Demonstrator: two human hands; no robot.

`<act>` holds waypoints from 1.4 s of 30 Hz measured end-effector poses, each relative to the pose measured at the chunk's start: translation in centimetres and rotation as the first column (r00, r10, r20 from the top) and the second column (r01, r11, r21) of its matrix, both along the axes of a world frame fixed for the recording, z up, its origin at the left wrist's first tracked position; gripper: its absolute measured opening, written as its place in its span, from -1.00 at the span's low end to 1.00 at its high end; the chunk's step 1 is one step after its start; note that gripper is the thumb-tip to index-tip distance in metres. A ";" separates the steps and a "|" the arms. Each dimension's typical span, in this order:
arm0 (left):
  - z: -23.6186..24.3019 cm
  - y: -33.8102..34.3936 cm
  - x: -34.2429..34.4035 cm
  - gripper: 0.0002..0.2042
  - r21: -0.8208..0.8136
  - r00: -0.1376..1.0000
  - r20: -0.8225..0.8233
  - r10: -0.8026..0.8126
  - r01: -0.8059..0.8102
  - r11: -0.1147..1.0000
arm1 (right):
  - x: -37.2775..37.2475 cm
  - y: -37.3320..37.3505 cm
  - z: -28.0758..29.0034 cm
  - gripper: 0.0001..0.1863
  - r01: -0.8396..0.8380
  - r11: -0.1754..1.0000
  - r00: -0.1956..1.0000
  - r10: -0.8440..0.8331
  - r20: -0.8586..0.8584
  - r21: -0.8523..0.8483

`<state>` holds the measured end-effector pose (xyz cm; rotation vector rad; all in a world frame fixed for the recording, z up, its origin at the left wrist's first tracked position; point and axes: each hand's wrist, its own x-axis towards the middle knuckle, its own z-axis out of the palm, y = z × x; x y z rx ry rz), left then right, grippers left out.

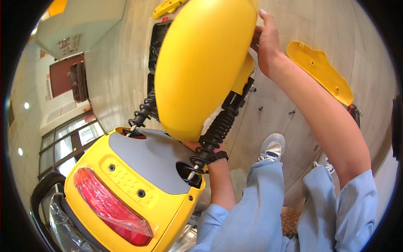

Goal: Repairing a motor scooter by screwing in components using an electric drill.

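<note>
A large, smooth yellow fender [205, 63] lies over the rear of a scooter, between two black coil-spring shock absorbers [218, 130]. My right hand [268, 44] is at its upper right edge, with the fingers curled against its side and partly hidden. Low down, my left hand [192, 145] reaches behind the right-hand shock and grips the fender's lower end; most of its fingers are covered. A black band [220, 156] circles the left wrist. Nearest me is the scooter's yellow-and-grey tail [142, 157], with a film-wrapped red tail light [111, 206].
On the wooden floor to the right lies a curved yellow panel [321, 71], beside a red-and-black tool [354, 114]. Two small screws [291, 111] rest near my shoe [273, 146]. Another yellow part [168, 7] lies at the top. A black rail [40, 201] curves at lower left.
</note>
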<state>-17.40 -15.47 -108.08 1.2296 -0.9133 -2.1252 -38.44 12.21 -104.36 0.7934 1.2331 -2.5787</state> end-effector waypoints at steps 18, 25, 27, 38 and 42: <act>2.7 3.3 0.6 -0.46 -0.113 0.963 -0.121 -0.243 0.229 0.967 | -0.6 0.5 7.2 -0.32 0.242 0.917 0.960 -0.179 0.216 -0.318; 0.9 2.4 1.5 -0.30 -0.093 0.984 -0.097 -0.152 0.143 0.985 | -0.7 0.1 6.9 -0.28 0.214 0.908 0.970 -0.156 0.185 -0.360; 0.5 1.8 1.4 -0.34 -0.045 0.979 -0.129 -0.157 0.152 0.987 | -0.7 0.2 6.5 -0.29 0.212 0.902 0.975 -0.170 0.141 -0.377; -0.3 1.4 1.2 -0.41 -0.079 0.967 -0.203 -0.152 0.139 0.987 | -0.3 0.3 7.1 -0.34 0.261 0.896 0.956 -0.188 0.225 -0.361; -0.2 1.3 1.6 -0.37 -0.036 0.935 -0.267 -0.233 0.232 0.972 | -0.2 0.9 7.9 -0.34 0.313 0.887 0.936 -0.227 0.270 -0.338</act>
